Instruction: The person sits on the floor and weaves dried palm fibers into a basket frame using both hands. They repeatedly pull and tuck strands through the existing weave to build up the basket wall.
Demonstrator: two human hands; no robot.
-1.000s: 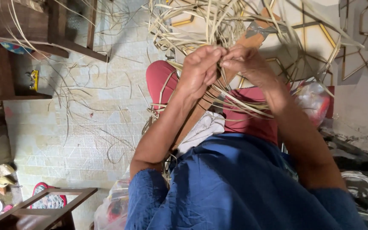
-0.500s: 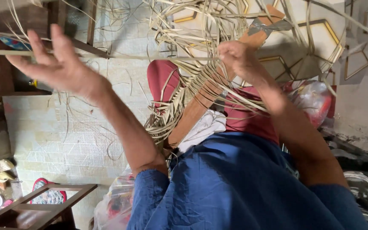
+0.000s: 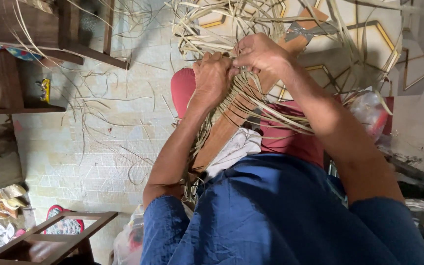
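Observation:
Both my hands meet over a bundle of pale straw strips [image 3: 251, 105] being woven around a long wooden board [image 3: 222, 135] that leans across my lap. My left hand [image 3: 213, 78] is closed on the strips at the top of the woven part. Touching it on the right, my right hand [image 3: 260, 53] pinches strips between its fingers. Loose strip ends [image 3: 207, 24] fan out above both hands. My blue sleeves [image 3: 271, 221] fill the lower part of the view.
A red seat [image 3: 182, 86] and white cloth [image 3: 236, 147] lie under the board. Stray strips litter the tiled floor [image 3: 99, 132]. Dark wooden furniture [image 3: 20, 83] stands left, a wooden frame [image 3: 50, 240] and sandals [image 3: 6, 203] lower left, a plastic bag [image 3: 369, 110] right.
Half a second ago my left hand was flung out open to the left, away from the weave. It has come back and closed on the strips beside my right hand.

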